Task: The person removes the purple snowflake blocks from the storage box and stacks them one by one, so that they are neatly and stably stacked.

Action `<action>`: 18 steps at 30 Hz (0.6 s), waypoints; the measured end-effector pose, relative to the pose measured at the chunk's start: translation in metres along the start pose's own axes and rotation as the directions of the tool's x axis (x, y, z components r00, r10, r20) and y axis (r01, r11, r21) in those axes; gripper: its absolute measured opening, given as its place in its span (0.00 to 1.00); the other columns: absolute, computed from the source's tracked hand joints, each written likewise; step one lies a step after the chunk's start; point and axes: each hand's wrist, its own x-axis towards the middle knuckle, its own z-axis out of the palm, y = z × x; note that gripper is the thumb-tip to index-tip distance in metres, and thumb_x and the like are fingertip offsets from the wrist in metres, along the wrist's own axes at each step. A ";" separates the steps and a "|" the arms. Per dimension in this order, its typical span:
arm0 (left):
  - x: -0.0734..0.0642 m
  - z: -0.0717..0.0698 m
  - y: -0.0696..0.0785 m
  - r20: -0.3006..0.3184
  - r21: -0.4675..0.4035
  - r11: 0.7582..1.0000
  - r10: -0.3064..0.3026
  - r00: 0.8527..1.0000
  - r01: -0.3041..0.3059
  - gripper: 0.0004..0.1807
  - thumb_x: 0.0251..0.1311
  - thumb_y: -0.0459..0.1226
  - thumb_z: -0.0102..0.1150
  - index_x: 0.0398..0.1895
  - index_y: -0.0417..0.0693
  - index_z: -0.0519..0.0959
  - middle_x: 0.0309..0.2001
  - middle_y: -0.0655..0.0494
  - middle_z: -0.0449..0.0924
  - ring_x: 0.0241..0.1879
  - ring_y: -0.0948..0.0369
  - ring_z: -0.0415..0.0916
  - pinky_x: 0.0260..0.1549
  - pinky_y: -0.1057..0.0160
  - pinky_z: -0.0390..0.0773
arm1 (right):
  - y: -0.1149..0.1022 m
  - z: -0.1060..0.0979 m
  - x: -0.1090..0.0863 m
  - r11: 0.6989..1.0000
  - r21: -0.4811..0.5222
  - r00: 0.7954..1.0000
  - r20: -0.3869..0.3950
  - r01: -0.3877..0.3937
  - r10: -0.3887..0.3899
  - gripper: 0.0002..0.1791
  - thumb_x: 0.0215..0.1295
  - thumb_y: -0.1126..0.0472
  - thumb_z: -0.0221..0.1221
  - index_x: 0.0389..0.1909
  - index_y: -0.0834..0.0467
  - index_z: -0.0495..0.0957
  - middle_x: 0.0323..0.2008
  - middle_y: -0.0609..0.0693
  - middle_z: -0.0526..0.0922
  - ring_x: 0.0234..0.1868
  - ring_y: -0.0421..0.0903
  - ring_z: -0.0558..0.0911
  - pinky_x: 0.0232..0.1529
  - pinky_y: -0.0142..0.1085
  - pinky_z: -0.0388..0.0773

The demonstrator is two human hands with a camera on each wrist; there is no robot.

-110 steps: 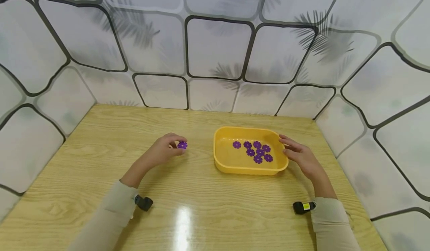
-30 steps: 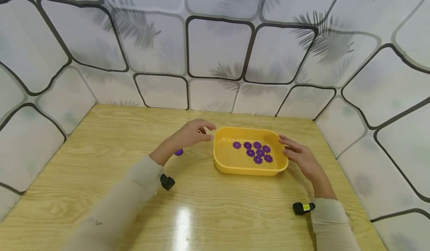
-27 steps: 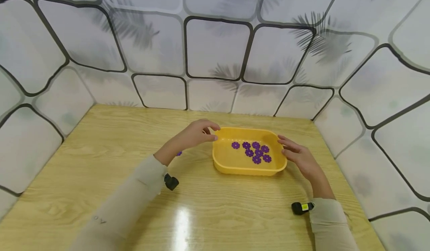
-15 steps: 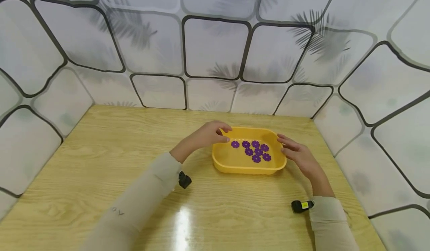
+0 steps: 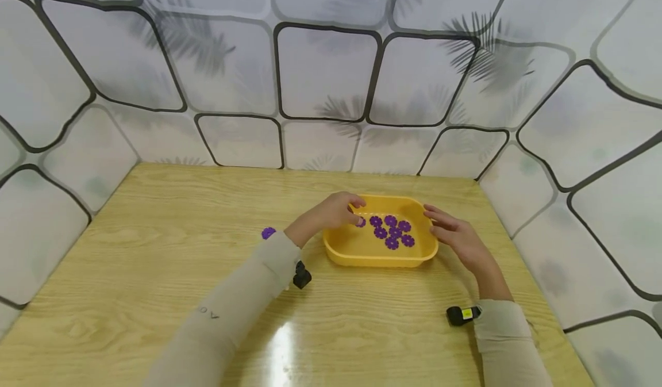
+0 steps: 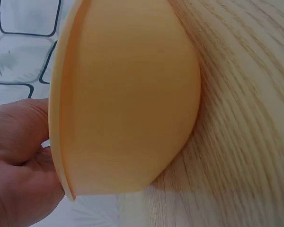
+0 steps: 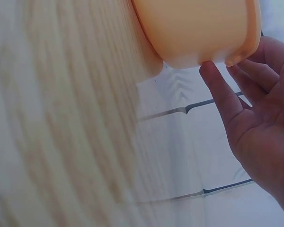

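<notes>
A yellow plastic basin (image 5: 380,260) stands on the table with several purple flower-shaped notched discs (image 5: 395,232) inside. My left hand (image 5: 336,210) reaches over the basin's left rim, thumb and fingers apart. Its thumb tip is beside the leftmost purple disc (image 5: 362,222) and partly covers it. The left wrist view shows the basin's outer wall (image 6: 128,99), while the fingertips are hidden behind the rim. With fingers fairly straight, my right hand (image 5: 457,236) rests on the right end of the basin. In the right wrist view, its fingertips (image 7: 208,68) touch the wall and rim.
Another purple piece (image 5: 268,233) lies on the wooden table (image 5: 170,249), left of the basin and beside the left forearm. A patterned wall covering (image 5: 320,76) stands behind the table and along both sides.
My left hand held the purple piece left of the basin earlier. It let go, moved right, and crossed the rim to the leftmost disc. My right hand has stayed at the basin.
</notes>
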 end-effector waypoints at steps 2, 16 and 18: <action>0.003 0.001 0.000 -0.001 0.020 1.000 -0.002 1.000 0.002 0.26 0.68 0.35 0.62 0.68 0.41 0.73 0.63 0.43 0.76 0.60 0.51 0.75 0.60 0.55 0.76 | -0.002 0.000 0.000 1.000 0.005 1.000 -0.003 0.001 -0.001 0.29 0.77 0.51 0.54 0.74 0.58 0.65 0.79 0.48 0.56 0.77 0.55 0.60 0.58 0.21 0.71; 0.013 0.012 0.008 0.023 0.278 0.958 -0.082 0.996 0.072 0.25 0.69 0.35 0.60 0.67 0.37 0.72 0.62 0.44 0.78 0.63 0.51 0.74 0.65 0.56 0.71 | -0.007 0.002 -0.001 0.999 0.036 1.000 0.008 -0.007 0.007 0.29 0.77 0.53 0.54 0.74 0.58 0.65 0.79 0.50 0.55 0.78 0.56 0.57 0.57 0.20 0.71; 0.012 0.012 0.009 0.035 0.286 0.955 -0.091 0.995 0.077 0.25 0.69 0.35 0.60 0.67 0.37 0.73 0.62 0.44 0.78 0.63 0.51 0.75 0.65 0.56 0.72 | -0.007 0.002 -0.001 0.999 0.034 1.000 0.010 -0.009 0.008 0.29 0.77 0.53 0.54 0.74 0.57 0.65 0.80 0.50 0.55 0.78 0.56 0.57 0.57 0.19 0.70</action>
